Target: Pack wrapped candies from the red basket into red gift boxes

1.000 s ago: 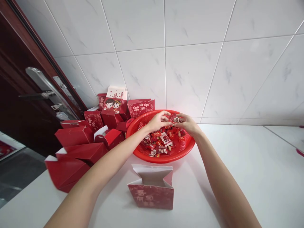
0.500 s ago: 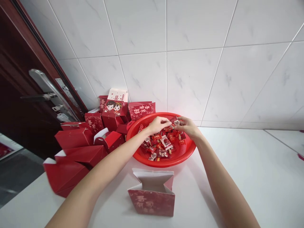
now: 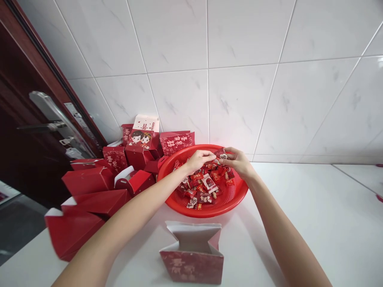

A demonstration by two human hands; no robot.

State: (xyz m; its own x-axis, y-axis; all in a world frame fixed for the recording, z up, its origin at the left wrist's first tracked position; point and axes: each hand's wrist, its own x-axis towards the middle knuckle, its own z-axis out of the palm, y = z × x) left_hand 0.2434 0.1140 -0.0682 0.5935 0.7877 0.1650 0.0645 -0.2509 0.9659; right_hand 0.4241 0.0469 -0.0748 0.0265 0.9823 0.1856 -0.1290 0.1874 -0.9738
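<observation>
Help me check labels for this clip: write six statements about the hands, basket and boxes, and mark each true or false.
1. A round red plastic basket holds small wrapped sweets. True.
2. Nothing stands left of the basket. False: several red cardboard boxes are there.
3. The right hand holds a dark red wrapped packet. True.
4. A maroon cardboard box stands on the white tabletop, nearer the camera than the basket. True.
5. Its top is closed. False: it gapes open.
6. The left hand grips that box. False: it is over the basket.
</observation>
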